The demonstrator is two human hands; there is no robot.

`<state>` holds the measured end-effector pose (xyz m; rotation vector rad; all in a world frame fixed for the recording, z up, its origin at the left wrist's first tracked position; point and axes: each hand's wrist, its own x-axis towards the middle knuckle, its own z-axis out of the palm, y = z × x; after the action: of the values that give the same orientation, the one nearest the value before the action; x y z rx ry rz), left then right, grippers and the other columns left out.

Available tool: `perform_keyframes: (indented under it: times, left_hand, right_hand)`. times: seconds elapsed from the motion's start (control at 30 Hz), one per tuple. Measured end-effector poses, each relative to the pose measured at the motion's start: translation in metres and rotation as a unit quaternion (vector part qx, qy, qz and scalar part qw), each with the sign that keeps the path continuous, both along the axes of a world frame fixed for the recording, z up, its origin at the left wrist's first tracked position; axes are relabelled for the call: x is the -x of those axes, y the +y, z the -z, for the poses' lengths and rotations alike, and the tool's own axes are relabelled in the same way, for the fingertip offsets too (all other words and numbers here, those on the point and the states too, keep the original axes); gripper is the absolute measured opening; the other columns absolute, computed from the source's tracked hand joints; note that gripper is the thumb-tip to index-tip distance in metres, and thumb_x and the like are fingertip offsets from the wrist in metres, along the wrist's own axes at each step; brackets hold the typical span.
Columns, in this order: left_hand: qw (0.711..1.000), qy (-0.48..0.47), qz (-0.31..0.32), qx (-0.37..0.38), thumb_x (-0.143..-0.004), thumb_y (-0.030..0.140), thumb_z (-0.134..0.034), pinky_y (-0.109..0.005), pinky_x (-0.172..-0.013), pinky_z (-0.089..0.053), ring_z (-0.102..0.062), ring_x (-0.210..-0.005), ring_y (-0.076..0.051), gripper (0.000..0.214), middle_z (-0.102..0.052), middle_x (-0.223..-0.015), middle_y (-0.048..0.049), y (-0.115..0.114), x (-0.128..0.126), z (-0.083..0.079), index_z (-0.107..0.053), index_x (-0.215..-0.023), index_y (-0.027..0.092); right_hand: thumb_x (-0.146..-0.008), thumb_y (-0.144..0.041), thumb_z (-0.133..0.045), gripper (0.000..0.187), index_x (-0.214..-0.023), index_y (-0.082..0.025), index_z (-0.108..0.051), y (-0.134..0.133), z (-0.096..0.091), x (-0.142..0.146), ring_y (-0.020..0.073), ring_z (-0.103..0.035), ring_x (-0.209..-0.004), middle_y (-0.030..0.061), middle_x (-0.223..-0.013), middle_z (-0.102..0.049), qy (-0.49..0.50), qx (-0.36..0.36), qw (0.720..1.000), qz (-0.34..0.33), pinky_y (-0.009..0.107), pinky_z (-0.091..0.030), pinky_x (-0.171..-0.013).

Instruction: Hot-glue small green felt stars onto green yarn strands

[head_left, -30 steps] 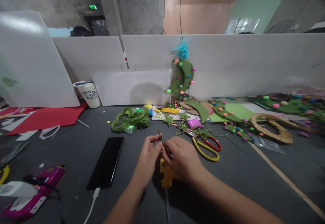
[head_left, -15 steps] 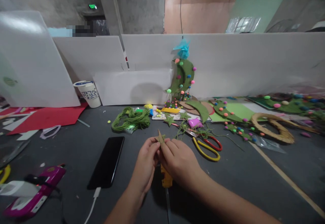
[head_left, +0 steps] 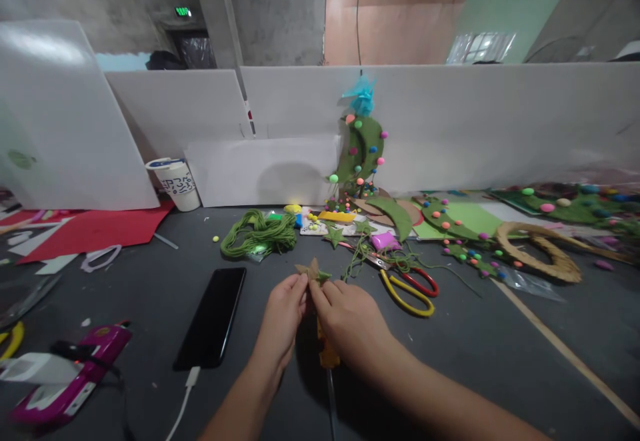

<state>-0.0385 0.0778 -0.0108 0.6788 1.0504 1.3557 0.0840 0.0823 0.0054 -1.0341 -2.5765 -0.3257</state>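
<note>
Head view, and left hand (head_left: 283,314) and right hand (head_left: 353,314) meet, both pinching the star (head_left: 313,270), just turned from a narrower angle, brown face showing more broadly.

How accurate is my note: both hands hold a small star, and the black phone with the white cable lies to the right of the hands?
Not quite: the black phone lies left of the left hand and right hand, as the head view shows. The rest stands: both hold a small star, and the phone has a white cable.
</note>
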Motion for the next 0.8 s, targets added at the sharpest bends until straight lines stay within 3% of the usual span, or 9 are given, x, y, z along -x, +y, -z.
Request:
perform_keyframes:
  times: [0.23, 0.33, 0.43, 0.53, 0.63, 0.8]
  left_hand:
    - [0.999, 0.043, -0.024, 0.001, -0.067, 0.033, -0.068, -0.016, -0.049, -0.040, -0.050, -0.050, -0.006, 0.023, -0.055, -0.056, 0.0035, 0.004, 0.006, 0.004, -0.057, -0.066, 0.012]
    - [0.997, 0.054, -0.057, -0.018, -0.066, 0.030, -0.069, -0.021, -0.060, -0.049, -0.060, -0.061, -0.010, 0.022, -0.063, -0.067, -0.0003, 0.010, 0.015, 0.003, -0.060, -0.075, 0.012]
    - [0.990, 0.090, -0.097, -0.036, -0.066, 0.030, -0.068, -0.028, -0.071, -0.053, -0.066, -0.069, -0.015, 0.026, -0.067, -0.078, -0.0040, 0.017, 0.028, 0.002, -0.061, -0.081, 0.011]
    - [0.984, 0.133, -0.112, -0.035, -0.066, 0.032, -0.067, -0.029, -0.069, -0.055, -0.067, -0.067, -0.017, 0.027, -0.068, -0.076, -0.0041, 0.020, 0.036, 0.003, -0.061, -0.083, 0.011]
    - [0.981, 0.170, -0.091, -0.023, -0.066, 0.031, -0.067, -0.029, -0.065, -0.055, -0.068, -0.066, -0.018, 0.025, -0.068, -0.069, -0.0045, 0.020, 0.036, 0.005, -0.062, -0.080, 0.010]
    - [0.970, 0.230, -0.068, -0.027, -0.064, 0.031, -0.067, -0.026, -0.057, -0.054, -0.067, -0.060, -0.018, 0.022, -0.069, -0.067, -0.0052, 0.017, 0.030, 0.006, -0.064, -0.075, 0.012]
  right_hand:
    - [-0.078, -0.011, -0.057, 0.031, -0.108, -0.007, -0.054, 0.005, -0.001, -0.002, 0.0204, -0.053, -0.069, 0.0078, -0.080, -0.060, -0.005, 0.006, 0.998, -0.055, 0.033, -0.041, -0.057]
    - [-0.079, -0.014, -0.056, 0.028, -0.107, -0.012, -0.055, 0.016, -0.007, -0.009, 0.0203, -0.053, -0.076, 0.0071, -0.084, -0.061, 0.011, 0.040, 0.998, -0.057, 0.033, -0.043, -0.065]
    - [-0.080, -0.011, -0.051, 0.025, -0.104, -0.013, -0.057, 0.023, -0.016, -0.021, 0.0216, -0.053, -0.093, 0.0120, -0.106, -0.058, 0.035, 0.039, 0.998, -0.042, 0.034, -0.042, -0.078]
    - [-0.079, -0.012, -0.049, 0.017, -0.091, -0.015, -0.060, 0.018, -0.019, -0.035, 0.0195, -0.058, -0.080, 0.0096, -0.096, -0.061, 0.008, 0.093, 0.996, 0.006, 0.030, -0.042, -0.064]
    - [-0.074, -0.016, -0.052, 0.009, -0.077, -0.018, -0.059, 0.003, -0.007, -0.045, 0.0168, -0.056, -0.054, 0.0031, -0.070, -0.059, -0.084, 0.185, 0.979, 0.014, 0.027, -0.035, -0.048]
    - [-0.058, -0.003, -0.049, 0.031, -0.085, -0.016, -0.058, -0.015, 0.025, -0.041, 0.0203, -0.057, -0.065, 0.0077, -0.081, -0.059, -0.093, 0.174, 0.980, 0.028, 0.028, -0.035, -0.050]
